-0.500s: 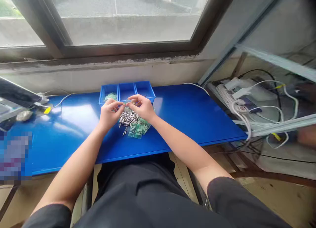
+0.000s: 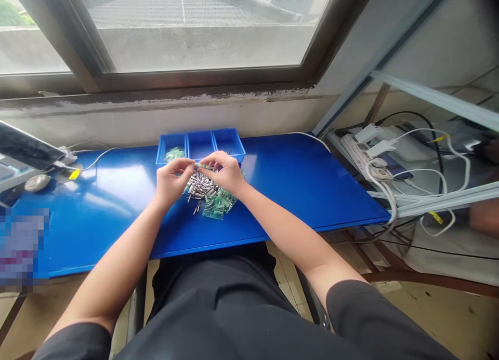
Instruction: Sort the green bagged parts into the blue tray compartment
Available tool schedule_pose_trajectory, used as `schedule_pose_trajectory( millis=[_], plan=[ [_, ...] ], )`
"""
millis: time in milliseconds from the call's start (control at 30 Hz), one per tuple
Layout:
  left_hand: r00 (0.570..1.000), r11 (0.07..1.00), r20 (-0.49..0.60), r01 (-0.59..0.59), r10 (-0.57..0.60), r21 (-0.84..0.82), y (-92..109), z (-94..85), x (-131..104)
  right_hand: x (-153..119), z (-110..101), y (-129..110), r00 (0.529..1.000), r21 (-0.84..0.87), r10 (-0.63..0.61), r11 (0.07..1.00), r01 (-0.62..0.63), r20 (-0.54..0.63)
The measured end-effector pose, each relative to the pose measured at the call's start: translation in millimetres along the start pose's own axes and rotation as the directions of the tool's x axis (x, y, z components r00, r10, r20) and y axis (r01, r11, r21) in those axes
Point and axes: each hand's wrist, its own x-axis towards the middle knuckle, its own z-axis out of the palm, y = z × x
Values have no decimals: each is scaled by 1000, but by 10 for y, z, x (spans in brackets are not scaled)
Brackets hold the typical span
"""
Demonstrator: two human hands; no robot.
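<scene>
My left hand [image 2: 171, 181] and my right hand [image 2: 224, 172] meet fingertip to fingertip above the blue table, both closed in a pinch. Between them shows a bit of a small greenish plastic bag [image 2: 197, 164], mostly covered by the fingers. Under the hands lies a heap of small metal pins [image 2: 200, 187], partly hidden by my right hand. Small green clear bags [image 2: 216, 207] lie against the near right side of the heap. Just behind the hands stands a blue three-part bin [image 2: 200, 141]; its left compartment has green bags [image 2: 174, 153] in it.
The blue table [image 2: 304, 188] runs along a wall under a window. A tablet-like device [image 2: 29, 147] with cables and a mouse-like object [image 2: 38, 182] are at the left. On the right, a metal rack [image 2: 448, 199] holds a power strip [image 2: 366, 155] with plugs and white cables.
My hands have drawn slightly closer together, and less of the small bag shows between the fingers. The heap and the bin stay as they were.
</scene>
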Motion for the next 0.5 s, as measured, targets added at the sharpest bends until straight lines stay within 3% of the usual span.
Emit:
schedule_pose_trajectory(
  millis=[200, 500],
  plan=[
    [997, 982, -50, 49, -59, -182, 49, 5, 15, 8, -2, 17, 997, -37, -37, 999, 35, -63],
    [996, 987, -81, 34, -47, -158, 75, -27, 43, 12, -14, 13, 998, -35, -40, 999, 38, -46]
  ],
)
